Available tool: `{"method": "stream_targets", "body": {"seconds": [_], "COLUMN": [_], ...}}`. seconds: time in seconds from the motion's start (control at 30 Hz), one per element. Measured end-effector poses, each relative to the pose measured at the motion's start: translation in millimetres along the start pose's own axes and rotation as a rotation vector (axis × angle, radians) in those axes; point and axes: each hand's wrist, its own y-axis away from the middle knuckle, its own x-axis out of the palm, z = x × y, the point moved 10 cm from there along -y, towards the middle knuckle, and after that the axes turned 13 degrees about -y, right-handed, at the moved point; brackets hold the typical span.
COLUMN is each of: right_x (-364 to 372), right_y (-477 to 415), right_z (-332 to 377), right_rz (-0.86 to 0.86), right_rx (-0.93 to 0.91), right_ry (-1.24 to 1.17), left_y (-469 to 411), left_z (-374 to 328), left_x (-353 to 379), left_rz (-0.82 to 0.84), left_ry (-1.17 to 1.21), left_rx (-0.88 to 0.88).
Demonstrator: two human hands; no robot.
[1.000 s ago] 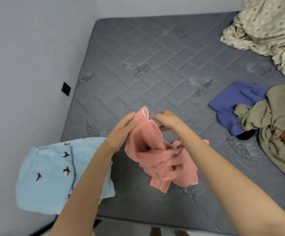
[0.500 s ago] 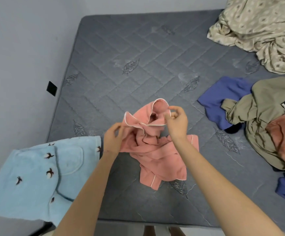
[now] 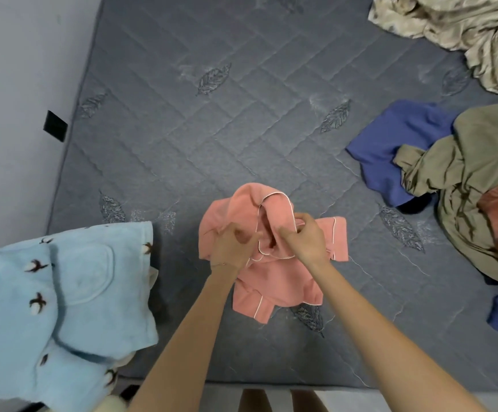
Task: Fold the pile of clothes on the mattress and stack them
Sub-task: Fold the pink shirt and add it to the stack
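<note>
A crumpled pink garment [image 3: 274, 281] with white piping lies on the grey quilted mattress [image 3: 212, 138] near its front edge. My left hand [image 3: 231, 248] grips a bunch of its fabric on the left side. My right hand [image 3: 305, 237] pinches the piped opening just to the right. Both hands sit close together over the top of the garment. A folded light blue fleece garment [image 3: 57, 304] with small brown bird marks lies at the front left corner, partly hanging over the edge. The unfolded pile [image 3: 462, 185] of olive, blue and rust clothes sits at the right.
A beige patterned sheet [image 3: 462, 34] is bunched at the far right corner. A light wall [image 3: 18, 84] runs along the mattress's left side, with a small black square [image 3: 55, 125] on it. My legs [image 3: 280, 399] stand at the front edge.
The pink garment has come down from being held up and now lies on the mattress. My hands have drawn closer together on its piped opening.
</note>
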Motion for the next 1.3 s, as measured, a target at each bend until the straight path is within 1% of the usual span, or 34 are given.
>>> {"method": "stream_targets", "body": {"seconds": [0.13,0.2,0.27,0.37,0.43,0.47,0.5,0.53,0.6,0.63,0.7,0.77,0.8,0.83,0.9,1.03,1.1,1.2,1.27,1.3], "right_x": [1.8,5.6,17.3,44.5,57.7,60.3,60.7,59.9,57.0,52.3,38.1,23.3,16.7,12.2,10.1,11.9,13.5,17.9,17.8,18.2], "right_y": [-20.1,-26.2,-28.0,-28.8,-31.3,-34.0,-36.9,-39.0,-39.2,-38.2,-35.9,-36.4,-38.2,-40.5,-44.8,-46.9,-47.7,-50.3,-51.9,-53.1], "right_z": [4.4,13.8,30.5,50.8,57.6,59.9,61.4,62.5,61.1,58.9,50.9,43.1,38.3,33.4,26.5,22.4,21.8,15.7,13.6,12.3], "right_rz": [-0.011,-0.001,0.052,0.134,0.157,0.156,0.148,0.144,0.156,0.146,0.083,0.009,-0.026,-0.051,-0.071,-0.087,-0.062,0.008,0.024,0.029], "right_rx": [-0.096,-0.179,-0.305,-0.458,-0.478,-0.465,-0.448,-0.434,-0.401,-0.378,-0.32,-0.255,-0.219,-0.185,-0.12,-0.059,-0.043,-0.01,-0.003,0.0], "right_ry": [0.061,0.072,0.114,0.246,0.297,0.319,0.333,0.323,0.203,0.126,0.007,-0.099,-0.135,-0.155,-0.181,-0.251,-0.299,-0.369,-0.391,-0.393], "left_y": [-7.3,-10.0,-11.0,-10.4,-10.2,-11.3,-11.6,-12.2,-12.0,-12.1,-10.0,-5.3,-3.6,-3.0,-5.2,-14.3,-21.9,-27.7,-28.3,-28.1], "left_z": [-10.0,-6.3,1.5,16.0,26.5,32.0,35.2,37.4,40.2,42.4,57.8,79.3,86.4,87.4,77.0,56.4,52.8,51.2,48.1,43.3], "left_x": [27.2,25.2,19.8,14.9,13.9,13.7,11.1,7.4,-4.6,-11.7,-29.5,-46.4,-52.6,-59.2,-69.4,-69.2,-63.4,-55.5,-50.5,-47.2], "left_rz": [0.01,-0.034,-0.059,-0.014,0.037,0.055,0.056,0.044,-0.027,-0.082,-0.242,-0.415,-0.471,-0.504,-0.499,-0.361,-0.291,-0.253,-0.224,-0.203], "left_ry": [-0.219,-0.235,-0.161,0.061,0.178,0.195,0.175,0.104,-0.004,0.041,0.336,0.611,0.678,0.686,0.613,0.358,0.226,0.073,0.053,0.07], "left_rx": [0.019,0.02,0.038,0.054,0.015,-0.009,-0.017,-0.01,0.021,0.021,-0.052,-0.18,-0.221,-0.221,-0.148,-0.057,-0.04,-0.026,-0.016,0.017]}}
